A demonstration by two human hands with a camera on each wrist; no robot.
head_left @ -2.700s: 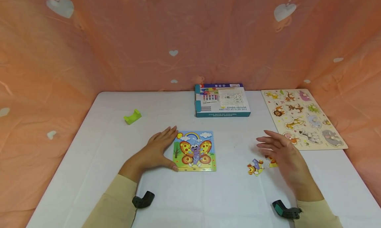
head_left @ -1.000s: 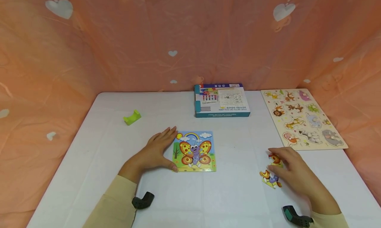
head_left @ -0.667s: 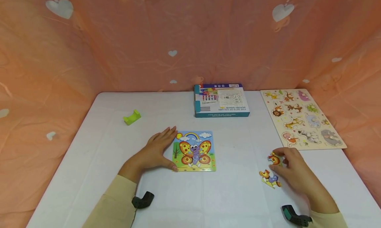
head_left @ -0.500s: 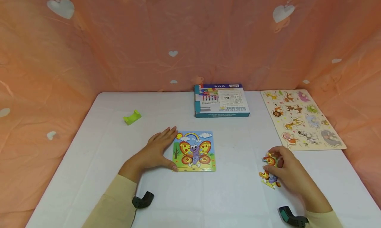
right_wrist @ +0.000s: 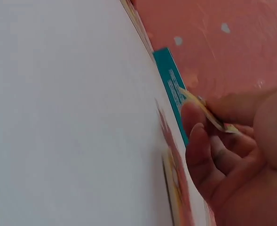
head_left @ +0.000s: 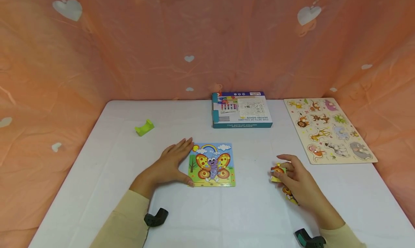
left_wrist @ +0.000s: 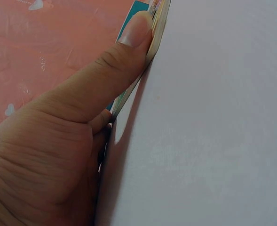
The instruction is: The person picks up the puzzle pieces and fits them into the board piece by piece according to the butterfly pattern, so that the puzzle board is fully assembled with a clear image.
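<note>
A square butterfly jigsaw puzzle (head_left: 213, 165) lies flat mid-table. My left hand (head_left: 170, 166) rests along its left edge, fingers straight and thumb at the near left corner. In the left wrist view the thumb (left_wrist: 136, 33) touches the puzzle's edge. My right hand (head_left: 303, 188) pinches a small jigsaw piece (head_left: 276, 179), orange and yellow, above the table. The right wrist view shows this thin piece (right_wrist: 197, 102) edge-on between thumb and fingers. A second jigsaw piece (head_left: 288, 194) lies below that hand, partly hidden by it.
A teal and white box (head_left: 227, 118) stands at the table's back edge. To its right lies a wooden animal puzzle board (head_left: 309, 158). A small green plastic piece (head_left: 144, 127) sits at the back left. Orange curtain (head_left: 146, 43) surrounds the table's back and sides.
My right hand first reached down to the two loose pieces, then lifted one and moved left with it. The other piece stayed on the table. My left hand has kept its place.
</note>
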